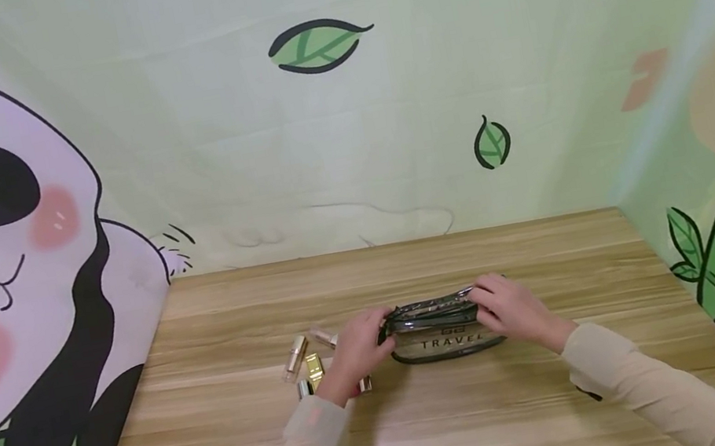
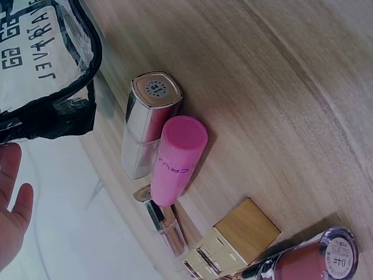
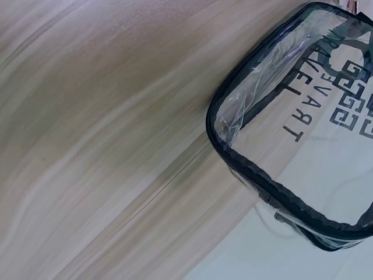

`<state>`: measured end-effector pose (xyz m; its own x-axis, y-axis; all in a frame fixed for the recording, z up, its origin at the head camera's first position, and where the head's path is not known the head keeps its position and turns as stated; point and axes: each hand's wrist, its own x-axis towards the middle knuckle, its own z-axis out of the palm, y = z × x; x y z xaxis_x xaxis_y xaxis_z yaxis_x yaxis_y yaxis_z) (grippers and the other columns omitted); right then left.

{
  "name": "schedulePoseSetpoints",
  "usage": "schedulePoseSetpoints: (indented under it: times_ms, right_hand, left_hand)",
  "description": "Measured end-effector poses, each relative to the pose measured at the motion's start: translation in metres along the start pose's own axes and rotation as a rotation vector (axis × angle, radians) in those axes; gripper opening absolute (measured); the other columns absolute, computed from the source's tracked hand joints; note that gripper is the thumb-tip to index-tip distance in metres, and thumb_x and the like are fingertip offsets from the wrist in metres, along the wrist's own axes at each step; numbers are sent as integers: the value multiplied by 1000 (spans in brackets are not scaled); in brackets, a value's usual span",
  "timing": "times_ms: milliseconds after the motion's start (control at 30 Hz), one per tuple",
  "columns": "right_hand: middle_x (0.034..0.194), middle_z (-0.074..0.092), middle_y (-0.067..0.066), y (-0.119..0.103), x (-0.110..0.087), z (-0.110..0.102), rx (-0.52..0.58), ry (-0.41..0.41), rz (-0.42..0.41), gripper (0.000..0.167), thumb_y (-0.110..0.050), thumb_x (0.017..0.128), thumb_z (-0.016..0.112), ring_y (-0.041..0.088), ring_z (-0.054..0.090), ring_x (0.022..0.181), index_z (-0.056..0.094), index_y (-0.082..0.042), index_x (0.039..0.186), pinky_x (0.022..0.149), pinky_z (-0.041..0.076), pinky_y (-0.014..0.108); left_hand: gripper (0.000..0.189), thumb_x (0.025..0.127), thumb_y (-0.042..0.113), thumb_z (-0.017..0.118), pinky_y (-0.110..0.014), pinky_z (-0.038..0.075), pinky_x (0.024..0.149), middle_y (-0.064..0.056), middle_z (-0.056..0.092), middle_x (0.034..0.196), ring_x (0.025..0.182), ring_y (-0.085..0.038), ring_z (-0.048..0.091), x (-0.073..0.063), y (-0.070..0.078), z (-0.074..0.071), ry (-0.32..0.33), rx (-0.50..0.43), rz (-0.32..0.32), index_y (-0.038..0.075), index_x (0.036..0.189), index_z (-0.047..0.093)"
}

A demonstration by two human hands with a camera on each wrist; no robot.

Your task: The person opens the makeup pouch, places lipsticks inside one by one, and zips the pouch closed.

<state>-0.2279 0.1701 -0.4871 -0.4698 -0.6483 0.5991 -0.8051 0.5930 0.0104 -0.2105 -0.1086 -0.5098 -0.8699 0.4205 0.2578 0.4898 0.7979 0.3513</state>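
A see-through travel pouch [image 1: 446, 341] with black edging and "TRAVEL" lettering stands on the wooden table. My left hand [image 1: 357, 350] grips its upper left corner. At the upper right edge, my right hand [image 1: 510, 307] pinches the rim, and the top looks partly parted. The right wrist view shows the clear pouch [image 3: 315, 111] with wood visible through it, but no hand. Beside the left hand lie several cosmetics: a pink tube [image 2: 179, 157], a silver-sided lipstick [image 2: 154, 96], a gold square-ended lipstick [image 2: 247, 230] and a rosy lip gloss tube [image 2: 315, 259].
The wooden table [image 1: 479, 425] reaches back to a pale green wall cloth [image 1: 228, 142] printed with pandas, leaves and bamboo. A clear-capped lipstick [image 1: 295, 357] lies left of the left hand, and the left wrist partly covers other cosmetics.
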Motion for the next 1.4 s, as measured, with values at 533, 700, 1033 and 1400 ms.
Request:
schedulePoseSetpoints:
  times_ms: [533,700,1033,1400]
  right_hand:
    - [76,51,4,7,-6,-3,27,20,0,9,-4,71,52,12,44,66,58,-8,76,54,42,26]
    - [78,53,4,10,-9,-4,17,14,17,12,-6,71,53,11,45,65,61,-8,79,52,42,25]
    - [74,49,2,15,-11,-10,-5,33,24,8,-7,72,52,11,41,62,59,-9,76,49,38,24]
    - [73,48,2,26,-21,-14,-39,42,90,12,-7,71,48,10,39,59,58,-7,76,49,38,24]
  left_hand:
    - [43,76,20,64,-35,47,84,-6,61,110,98,-21,58,1,0,2,20,3,19,9,116,53]
    - [42,75,20,63,-35,48,83,-5,61,108,95,-20,59,0,0,2,13,-1,15,10,115,53]
    - [42,76,22,62,-36,47,84,-5,61,110,97,-21,58,0,-1,0,-5,8,-1,10,115,52]
    - [43,76,19,63,-37,45,89,-7,59,113,101,-24,57,-4,-7,-3,-40,-23,-75,10,116,51]
